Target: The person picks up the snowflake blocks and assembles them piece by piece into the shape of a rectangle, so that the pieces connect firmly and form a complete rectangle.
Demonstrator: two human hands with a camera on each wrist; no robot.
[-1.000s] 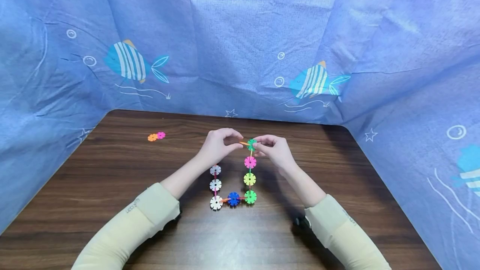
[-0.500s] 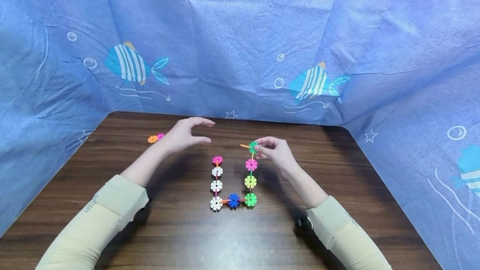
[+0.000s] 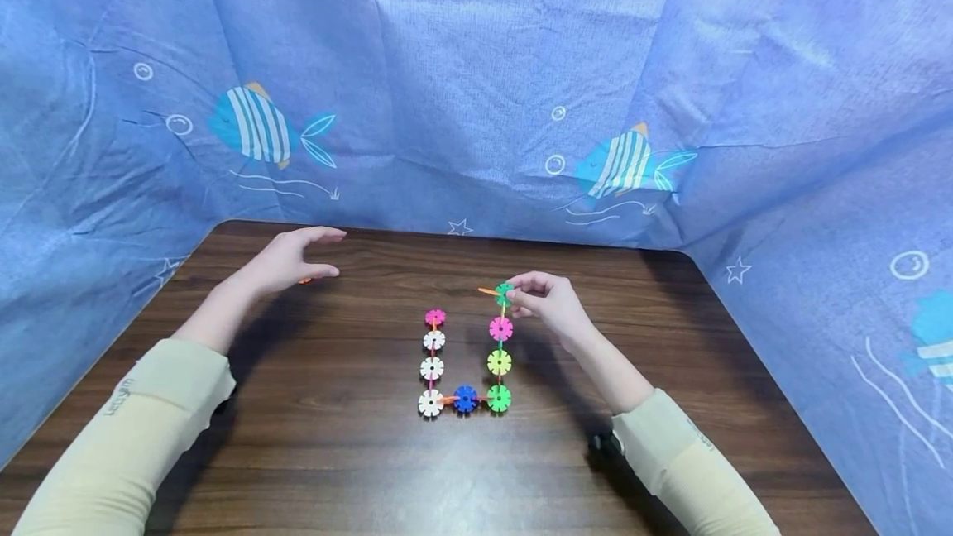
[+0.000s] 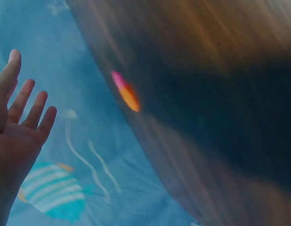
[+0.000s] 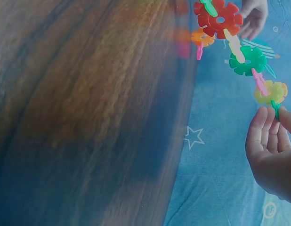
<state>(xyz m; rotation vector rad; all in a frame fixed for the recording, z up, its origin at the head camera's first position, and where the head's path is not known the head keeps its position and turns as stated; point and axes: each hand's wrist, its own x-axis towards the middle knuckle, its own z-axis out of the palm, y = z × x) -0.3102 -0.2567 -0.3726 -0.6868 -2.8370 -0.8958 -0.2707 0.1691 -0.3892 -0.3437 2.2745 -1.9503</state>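
Note:
Slotted plastic snowflake discs, linked edge to edge, form a U-shaped chain on the table. White discs and a pink disc make its left side; a blue disc lies at the bottom. My right hand pinches the green disc atop the right side, between thumb and fingertips. An orange disc, seen edge-on, points left from it. At the far left my left hand, fingers spread and holding nothing, hovers over a loose orange disc and pink disc, mostly hidden by it in the head view.
The dark wooden table has a far edge against a blue cloth printed with fish and stars. Cloth also hangs along the left and right sides.
My left hand has left the orange disc and moved far left, over the loose discs. My right hand has stayed nearly still on the green disc. The left pink disc came into view.

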